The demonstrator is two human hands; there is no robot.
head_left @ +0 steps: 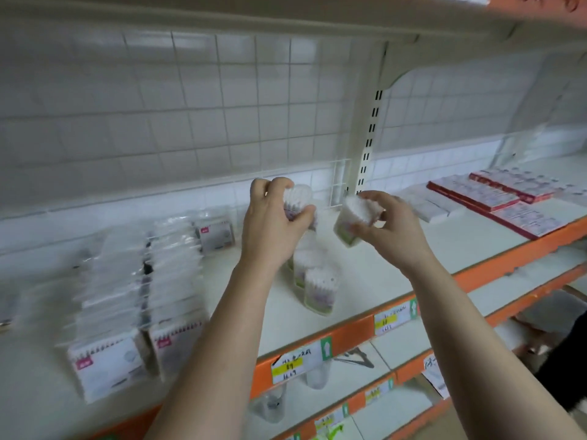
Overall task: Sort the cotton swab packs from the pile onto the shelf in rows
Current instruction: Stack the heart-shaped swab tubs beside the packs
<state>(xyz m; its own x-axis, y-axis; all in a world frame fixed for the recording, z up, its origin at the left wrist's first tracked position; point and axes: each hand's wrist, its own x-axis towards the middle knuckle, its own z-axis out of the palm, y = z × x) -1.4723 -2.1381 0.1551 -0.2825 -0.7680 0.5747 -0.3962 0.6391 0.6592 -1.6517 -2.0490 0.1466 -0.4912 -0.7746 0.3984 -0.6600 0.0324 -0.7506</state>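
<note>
Two bare forearms reached up from the lower edge of the view. Below and between them, the orange front lip (pixel 349 331) of the white shelf (pixel 476 242) carried yellow-and-white price labels (pixel 287 366). On a lower shelf beneath, clear tubs (pixel 317 376) stood, blurred. At front left of the main shelf, two rows of flat clear packs with pink labels (pixel 108 366) ran back toward the wall. At mid shelf, a short row of standing cotton swab tubs (pixel 319 293), round and clear with white swab tips on top, ran front to back. Above the far end of that row, the left hand (pixel 273 223) gripped one cotton swab tub (pixel 297 198), fingers and thumb curled round its sides; whether it touched the shelf could not be told. Just to its right, the right hand (pixel 390 227) held a tilted tub (pixel 352 220) clear of the shelf, top leaning toward the camera, thumb and fingers pinching its rim and wall. Farther right lay white flat packs (pixel 425 208) and, beyond them, red-edged flat boxes (pixel 495 198) in rows. A small wire divider (pixel 340 182) stood at the back. Behind everything rose a white wire grid panel (pixel 190 106) and a slotted upright (pixel 370 138), with an upper shelf (pixel 222 14) overhead.
</note>
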